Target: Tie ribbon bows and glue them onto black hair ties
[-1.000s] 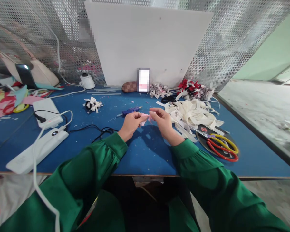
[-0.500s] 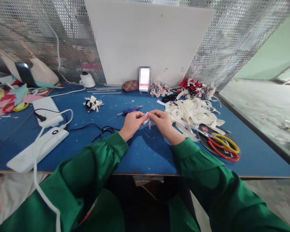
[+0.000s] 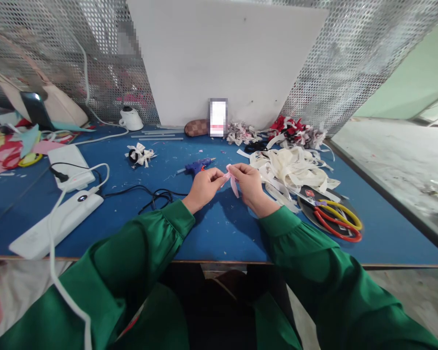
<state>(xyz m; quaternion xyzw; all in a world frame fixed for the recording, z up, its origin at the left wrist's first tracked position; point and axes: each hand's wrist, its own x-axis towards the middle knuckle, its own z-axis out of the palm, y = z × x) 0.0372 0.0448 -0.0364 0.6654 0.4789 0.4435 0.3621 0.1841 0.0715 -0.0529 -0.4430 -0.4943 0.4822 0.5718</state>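
A strip of pink ribbon (image 3: 234, 185) is looped between my two hands above the blue table, one tail hanging down. My left hand (image 3: 206, 187) pinches the ribbon from the left with thumb and forefinger. From the right, my right hand (image 3: 248, 183) grips its loop with closed fingertips. Just behind my left hand lies a blue glue gun (image 3: 199, 166), its nozzle pointing right. A heap of cream ribbon (image 3: 290, 167) spreads beside my right hand. The fingers partly cover the middle of the pink ribbon.
Scissors with red and yellow handles (image 3: 337, 221) rest at right on a dark round disc. White power banks (image 3: 56, 226) and cables occupy the left. A phone (image 3: 218, 116) leans on the white board, near a white bow (image 3: 143, 155) and piled red-and-white bows (image 3: 288, 130).
Both hands have shifted slightly to the right and apart. More of the pink ribbon shows now, with its loop and longer tail visible. More of the glue gun is uncovered.
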